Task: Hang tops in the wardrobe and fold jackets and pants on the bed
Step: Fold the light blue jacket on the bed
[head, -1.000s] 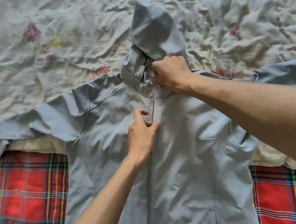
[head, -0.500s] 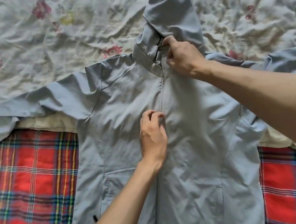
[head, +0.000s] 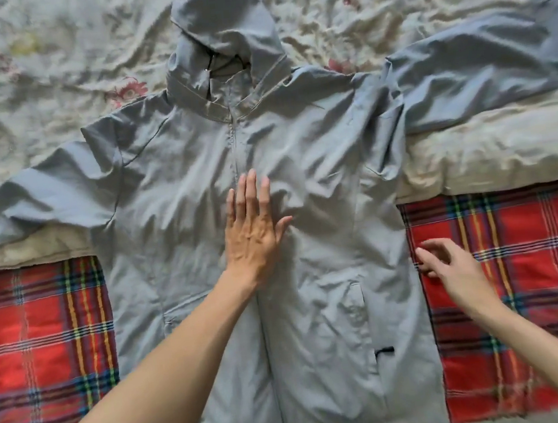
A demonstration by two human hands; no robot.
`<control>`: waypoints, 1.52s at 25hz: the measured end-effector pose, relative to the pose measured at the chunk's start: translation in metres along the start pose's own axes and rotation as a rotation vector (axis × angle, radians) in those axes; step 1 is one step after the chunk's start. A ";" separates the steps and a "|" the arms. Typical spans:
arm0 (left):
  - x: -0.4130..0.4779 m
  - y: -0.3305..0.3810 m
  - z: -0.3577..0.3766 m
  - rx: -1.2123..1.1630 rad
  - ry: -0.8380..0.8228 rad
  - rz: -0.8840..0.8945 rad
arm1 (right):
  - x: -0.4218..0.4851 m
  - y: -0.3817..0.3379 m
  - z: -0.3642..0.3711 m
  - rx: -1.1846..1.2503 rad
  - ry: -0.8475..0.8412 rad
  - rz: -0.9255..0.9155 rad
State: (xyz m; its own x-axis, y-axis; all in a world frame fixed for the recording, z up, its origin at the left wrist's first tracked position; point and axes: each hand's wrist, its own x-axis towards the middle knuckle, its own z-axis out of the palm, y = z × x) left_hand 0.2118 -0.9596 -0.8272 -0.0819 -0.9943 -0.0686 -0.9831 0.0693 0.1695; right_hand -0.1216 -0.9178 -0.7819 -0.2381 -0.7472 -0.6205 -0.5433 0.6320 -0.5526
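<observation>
One flat left hand (head: pixel 252 234) pins the hooded jacket (head: pixel 318 172) smooth. The right hand (head: pixel 448 262), loosely open, maybe seeks its edge.

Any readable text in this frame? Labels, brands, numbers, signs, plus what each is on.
None readable.
Grey jacket: no logo, label or print shows on its front.
Dark tab at its pocket: too small to tell any marking.
Plaid blanket and floral sheet: pattern only, no text.
</observation>
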 end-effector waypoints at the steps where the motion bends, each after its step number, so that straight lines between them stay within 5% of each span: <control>1: 0.005 0.007 -0.001 -0.006 -0.017 0.030 | -0.003 0.007 0.001 0.077 -0.091 0.060; 5: 0.012 0.018 0.004 0.051 -0.269 -0.023 | -0.012 0.015 0.009 -0.159 -0.087 -0.007; 9: 0.017 0.027 -0.006 0.045 -0.171 -0.070 | -0.011 -0.004 -0.006 -0.337 0.062 -0.134; 13: 0.050 0.048 -0.018 -0.035 -0.011 0.004 | 0.053 -0.078 -0.023 0.017 0.123 -0.220; 18: 0.137 0.079 -0.010 -0.077 -0.164 -0.027 | 0.108 -0.140 -0.019 0.872 -0.191 0.136; 23: 0.153 0.073 0.013 -0.012 -0.255 -0.104 | 0.116 -0.129 -0.053 1.291 -0.137 0.103; 29: 0.152 0.073 0.024 0.093 -0.200 -0.096 | 0.127 -0.113 -0.098 1.628 -0.120 0.122; 34: 0.156 0.074 0.028 0.106 -0.222 -0.114 | 0.126 -0.089 -0.135 1.442 0.038 0.085; 38: 0.151 0.081 0.001 -0.094 -0.209 -0.126 | 0.129 -0.074 -0.149 1.528 0.046 0.090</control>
State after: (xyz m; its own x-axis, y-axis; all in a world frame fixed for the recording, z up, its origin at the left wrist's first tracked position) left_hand 0.1195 -1.1036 -0.8251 -0.0014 -0.9555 -0.2950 -0.9689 -0.0716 0.2368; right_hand -0.2322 -1.0916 -0.7388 -0.2635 -0.6833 -0.6810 0.7894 0.2530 -0.5593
